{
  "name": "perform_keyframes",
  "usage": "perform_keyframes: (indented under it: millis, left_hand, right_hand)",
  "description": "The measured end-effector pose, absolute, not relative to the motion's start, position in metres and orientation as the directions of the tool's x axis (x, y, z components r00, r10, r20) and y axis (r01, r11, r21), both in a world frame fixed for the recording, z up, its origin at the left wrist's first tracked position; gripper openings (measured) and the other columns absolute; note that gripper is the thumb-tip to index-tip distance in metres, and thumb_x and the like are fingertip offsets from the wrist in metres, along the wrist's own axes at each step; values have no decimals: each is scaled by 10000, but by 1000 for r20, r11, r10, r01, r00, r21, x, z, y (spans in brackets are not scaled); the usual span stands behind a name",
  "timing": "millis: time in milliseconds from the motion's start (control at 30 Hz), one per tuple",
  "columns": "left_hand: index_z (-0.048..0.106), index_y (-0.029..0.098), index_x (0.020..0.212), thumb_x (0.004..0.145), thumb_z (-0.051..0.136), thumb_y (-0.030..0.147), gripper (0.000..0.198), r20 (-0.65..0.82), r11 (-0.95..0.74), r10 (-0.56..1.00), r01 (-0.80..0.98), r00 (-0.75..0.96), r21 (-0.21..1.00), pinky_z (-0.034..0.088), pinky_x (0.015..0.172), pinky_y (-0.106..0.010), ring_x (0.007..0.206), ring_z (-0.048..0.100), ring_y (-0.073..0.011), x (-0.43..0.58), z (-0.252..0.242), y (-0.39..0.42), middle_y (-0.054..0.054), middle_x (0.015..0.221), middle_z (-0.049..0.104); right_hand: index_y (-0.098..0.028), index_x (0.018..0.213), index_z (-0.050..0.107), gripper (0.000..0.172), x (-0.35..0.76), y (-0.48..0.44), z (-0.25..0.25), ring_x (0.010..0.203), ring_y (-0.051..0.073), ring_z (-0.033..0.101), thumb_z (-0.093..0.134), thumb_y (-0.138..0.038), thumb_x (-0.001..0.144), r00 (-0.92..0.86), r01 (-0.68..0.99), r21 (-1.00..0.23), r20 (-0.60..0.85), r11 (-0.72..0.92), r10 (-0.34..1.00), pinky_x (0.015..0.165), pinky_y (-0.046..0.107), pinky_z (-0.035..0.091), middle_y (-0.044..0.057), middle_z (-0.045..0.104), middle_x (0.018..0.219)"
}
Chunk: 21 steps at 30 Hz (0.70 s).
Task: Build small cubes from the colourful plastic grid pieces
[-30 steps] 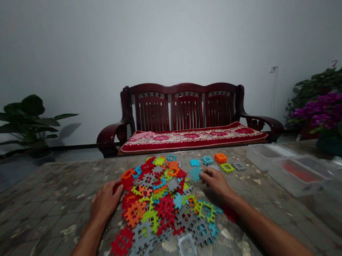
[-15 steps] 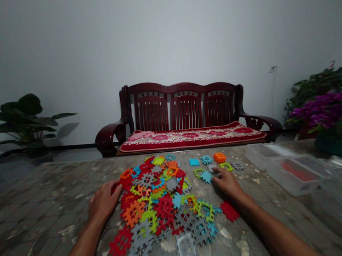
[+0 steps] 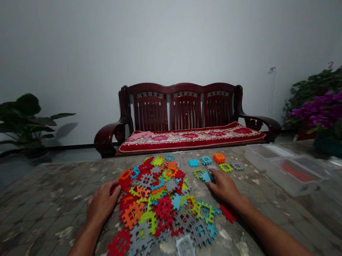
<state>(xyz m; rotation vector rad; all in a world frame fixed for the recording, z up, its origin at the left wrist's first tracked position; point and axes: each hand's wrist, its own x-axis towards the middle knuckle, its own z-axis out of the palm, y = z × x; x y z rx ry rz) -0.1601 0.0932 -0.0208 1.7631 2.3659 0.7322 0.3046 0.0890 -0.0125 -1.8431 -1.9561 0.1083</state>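
- The left hand [image 3: 101, 202] lies flat and open, palm down, on the table [image 3: 43, 190]. Its fingertips touch a red tile [image 3: 124, 184] at the left edge of the pile [image 3: 157, 200].
- The right hand [image 3: 224, 186] is palm down, with its fingertips on a blue tile [image 3: 206, 176] just right of the pile. I cannot tell if it pinches the tile.
- The tiles are flat, matte squares with notched edges and grid holes.
- The table top is glossy and mottled like stone.
- The boxes [image 3: 285, 169] at the right are clear plastic.
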Motion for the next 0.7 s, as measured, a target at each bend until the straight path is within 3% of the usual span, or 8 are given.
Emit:
perform_keyframes:
  millis: [167, 300, 700]
  left_hand:
    - [762, 232, 1247, 958, 410, 466, 511, 220, 207, 920, 880, -324, 428, 495, 1085, -540, 1274, 642, -351, -162, -23, 93, -121, 1397, 708]
    - [756, 231, 1249, 962, 401, 468, 515, 230, 183, 924, 883, -304, 431, 499, 1081, -502, 1262, 653, -331, -164, -27, 95, -117, 1384, 715]
    - [747, 232, 1255, 965, 399, 476, 514, 223, 196, 923, 881, -314, 430, 484, 1100, -501, 1284, 639, -317, -165, -29, 95, -106, 1401, 708]
  right_hand:
    - [-204, 1380, 661, 543, 313, 93, -7, 1139, 296, 708, 678, -358, 860, 44, 891, -446, 282, 90, 959, 999, 387, 521, 120, 749, 1291]
    - [-221, 1380, 658, 517, 325, 107, 4, 1120, 289, 724, 649, -412, 900, 176, 881, -474, 307, -10, 935, 950, 373, 536, 95, 759, 1286]
    - [-214, 1449, 611, 537, 316, 162, 25, 1216, 320, 685, 615, -424, 955, 249, 942, -280, 225, -182, 942, 959, 401, 523, 130, 739, 1316]
